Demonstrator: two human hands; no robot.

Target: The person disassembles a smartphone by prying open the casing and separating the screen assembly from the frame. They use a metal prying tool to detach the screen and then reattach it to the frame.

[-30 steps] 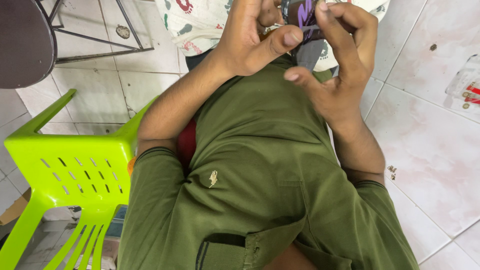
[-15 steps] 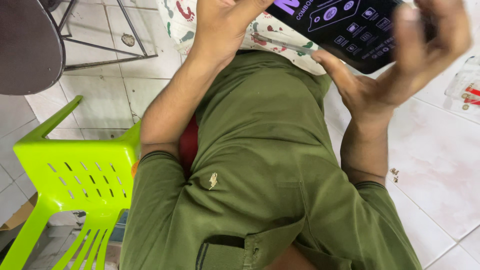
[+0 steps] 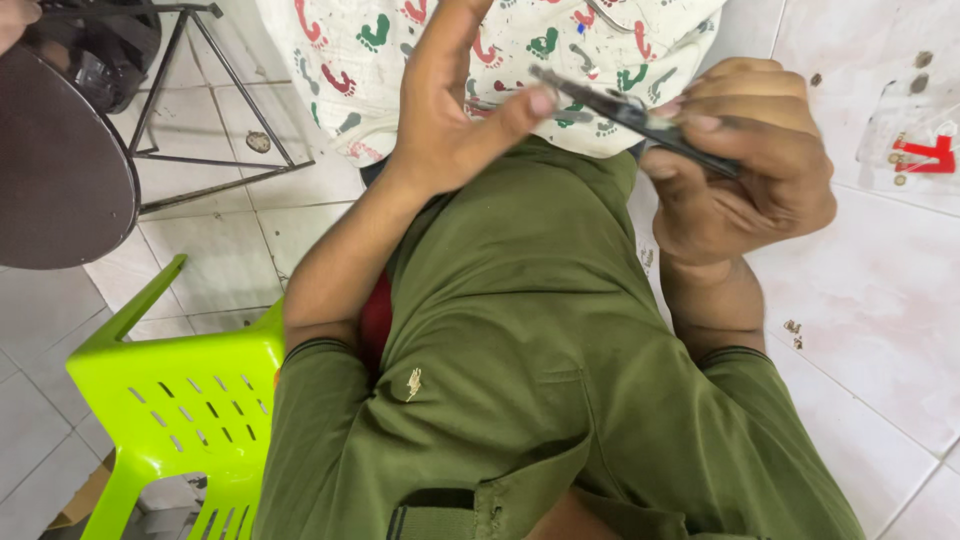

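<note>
I look down on my own olive green shirt (image 3: 520, 380) and white shorts with coloured footprints (image 3: 520, 50). My right hand (image 3: 745, 175) is closed around a flat dark device (image 3: 630, 115), which shows edge-on and slants up to the left. My left hand (image 3: 450, 110) is beside it with the fingers raised. Its thumb tip touches the device's near end. The left fingertips are cut off by the top edge.
A lime green plastic chair (image 3: 180, 400) stands at my left side. A dark round tabletop (image 3: 60, 170) and a black metal frame (image 3: 200, 100) are at the upper left. On the white tiled floor (image 3: 880, 300), a clear wrapper with a red piece (image 3: 920, 150) lies at the upper right.
The device's buttoned face was turned towards me; now it is edge-on and lower. My left hand has come back to its end, and my right hand has closed around it.
</note>
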